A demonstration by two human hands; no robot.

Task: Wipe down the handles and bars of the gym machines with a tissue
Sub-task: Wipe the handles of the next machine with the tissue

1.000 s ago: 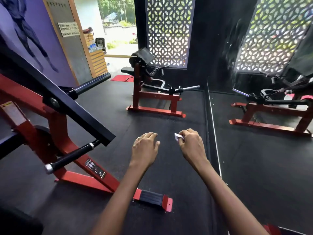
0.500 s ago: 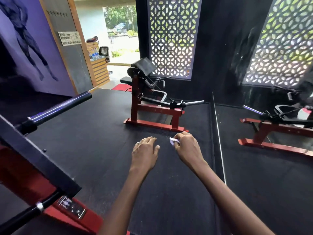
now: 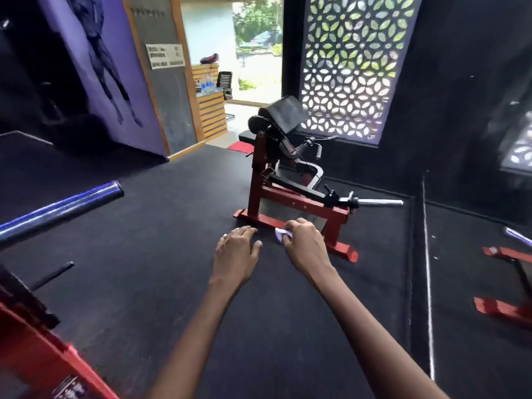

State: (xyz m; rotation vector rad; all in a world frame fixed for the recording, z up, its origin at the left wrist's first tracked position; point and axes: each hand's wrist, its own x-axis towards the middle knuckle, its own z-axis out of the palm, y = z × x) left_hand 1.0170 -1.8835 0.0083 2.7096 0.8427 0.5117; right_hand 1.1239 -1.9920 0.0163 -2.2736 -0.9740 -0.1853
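Tissue (image 3: 282, 234): small, white, crumpled, pinched in right hand (image 3: 305, 246) at frame centre. Left hand (image 3: 237, 250) open, fingers relaxed, holding nothing. Red machine (image 3: 290, 180) just beyond.

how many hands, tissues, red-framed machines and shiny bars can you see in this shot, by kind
hands: 2, the left hand empty, the right hand pinching the tissue
tissues: 1, the white tissue
red-framed machines: 3, counting the machine ahead, the near machine lower left, and a mirrored frame at right
shiny bars: 2, the blue-lit bar and the chrome bar
total: 8
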